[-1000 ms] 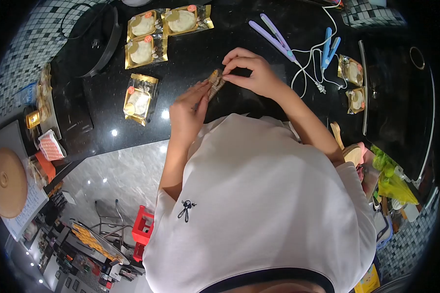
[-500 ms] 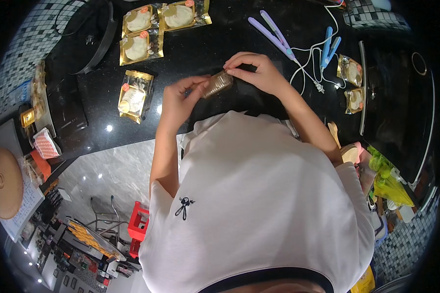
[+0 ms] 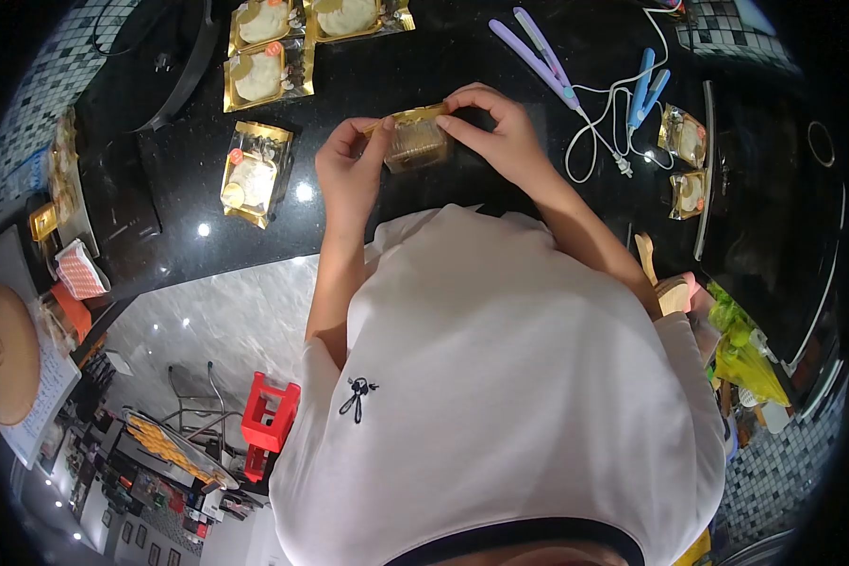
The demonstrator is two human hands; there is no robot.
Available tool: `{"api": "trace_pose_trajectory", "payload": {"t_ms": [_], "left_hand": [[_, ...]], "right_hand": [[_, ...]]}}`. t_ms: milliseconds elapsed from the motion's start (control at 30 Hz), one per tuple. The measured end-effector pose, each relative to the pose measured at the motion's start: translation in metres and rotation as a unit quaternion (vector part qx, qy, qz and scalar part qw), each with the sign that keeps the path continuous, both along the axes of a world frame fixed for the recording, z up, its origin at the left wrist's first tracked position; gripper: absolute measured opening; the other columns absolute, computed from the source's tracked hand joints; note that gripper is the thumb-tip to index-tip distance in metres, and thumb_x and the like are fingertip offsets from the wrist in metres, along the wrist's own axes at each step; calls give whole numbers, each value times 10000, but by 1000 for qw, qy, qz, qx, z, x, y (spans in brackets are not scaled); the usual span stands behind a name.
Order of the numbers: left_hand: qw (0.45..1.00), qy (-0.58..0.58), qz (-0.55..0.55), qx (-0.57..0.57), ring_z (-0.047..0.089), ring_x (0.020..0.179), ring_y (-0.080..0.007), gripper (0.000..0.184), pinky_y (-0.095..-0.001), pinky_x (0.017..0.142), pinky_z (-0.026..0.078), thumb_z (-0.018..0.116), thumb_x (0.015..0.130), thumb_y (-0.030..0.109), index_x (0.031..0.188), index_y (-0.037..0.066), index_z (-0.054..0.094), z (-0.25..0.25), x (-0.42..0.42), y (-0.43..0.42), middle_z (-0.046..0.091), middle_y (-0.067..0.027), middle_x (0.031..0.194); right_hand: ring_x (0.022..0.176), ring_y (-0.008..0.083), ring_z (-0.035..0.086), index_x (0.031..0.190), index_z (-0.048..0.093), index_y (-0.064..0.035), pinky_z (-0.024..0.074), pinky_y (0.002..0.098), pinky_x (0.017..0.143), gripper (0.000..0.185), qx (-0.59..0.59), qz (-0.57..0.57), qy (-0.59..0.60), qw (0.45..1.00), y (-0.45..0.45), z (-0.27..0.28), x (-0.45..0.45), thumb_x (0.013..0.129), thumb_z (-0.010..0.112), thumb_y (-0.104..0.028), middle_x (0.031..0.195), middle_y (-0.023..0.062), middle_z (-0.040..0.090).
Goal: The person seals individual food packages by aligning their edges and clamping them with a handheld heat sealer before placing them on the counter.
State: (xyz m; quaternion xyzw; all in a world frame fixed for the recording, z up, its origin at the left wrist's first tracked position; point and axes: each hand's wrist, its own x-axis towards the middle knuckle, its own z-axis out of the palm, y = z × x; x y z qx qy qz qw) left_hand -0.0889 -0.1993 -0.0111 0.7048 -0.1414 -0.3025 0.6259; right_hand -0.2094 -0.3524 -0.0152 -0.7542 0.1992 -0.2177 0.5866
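Note:
Both my hands hold a small gold-edged packet over the black counter, near its front edge. Clear, ribbed plastic shows on the packet's lower part, and a gold strip runs along the top. My left hand pinches the left end of that strip between thumb and fingers. At the strip's right end, my right hand has a similar pinch. Left of my hands lies a single gold packet with a round whitish cake in it. More such packets lie together at the upper left.
A lilac flat iron and a blue flat iron lie at the upper right, their white cords tangled. Two more cake packets sit by a black appliance. A red plastic stool stands below, on the grey floor.
The packet has turned in my hands: it was a tilted brownish block, and now its gold strip faces up, stretched between both hands. The left hand has turned more upright.

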Motion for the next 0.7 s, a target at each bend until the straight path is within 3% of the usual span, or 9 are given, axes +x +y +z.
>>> {"api": "trace_pose_trajectory", "payload": {"t_ms": [133, 233, 333, 533, 700], "left_hand": [[1000, 4, -2, 0, 538, 678, -31, 134, -169, 623, 419, 699, 830, 130, 830, 1, 664, 0, 1, 2, 641, 1, 765], [988, -152, -20, -23, 524, 644, -38, 113, -168, 599, 404, 712, 812, 119, 807, 10, 685, -7, 9, 3, 634, 7, 741], [979, -184, -44, 78, 512, 582, -50, 101, -173, 539, 379, 722, 796, 113, 796, 15, 700, 3, 11, 9, 639, -1, 742], [992, 89, -3, 84, 507, 484, -60, 124, -172, 426, 363, 692, 826, 130, 849, 8, 691, 34, -4, 4, 665, -54, 810], [980, 191, 22, -41, 551, 497, -84, 209, -186, 405, 422, 651, 853, 109, 993, -34, 590, 30, -10, -6, 655, -132, 896]], "right_hand": [[834, 139, 599, 860, 663, -6, 446, 253, 752, 147, 56, -25, 5, 998, 0, -6, 0, 795, 696, -133, 863, 54, 631], [841, 115, 591, 879, 673, -6, 440, 237, 750, 153, 95, -36, 18, 995, 0, -11, 0, 809, 693, -140, 870, 42, 636], [875, 81, 540, 914, 663, 3, 404, 221, 810, 135, 234, -36, 81, 968, 4, 1, -3, 842, 657, -110, 880, 7, 609], [844, 70, 517, 962, 664, -13, 380, 203, 785, 201, 351, -50, 123, 927, 7, 20, -8, 862, 634, -185, 878, 2, 610], [787, 65, 496, 966, 657, -21, 375, 202, 723, 202, 347, -64, 144, 924, 5, 15, -14, 857, 633, -189, 850, -9, 598]]}}
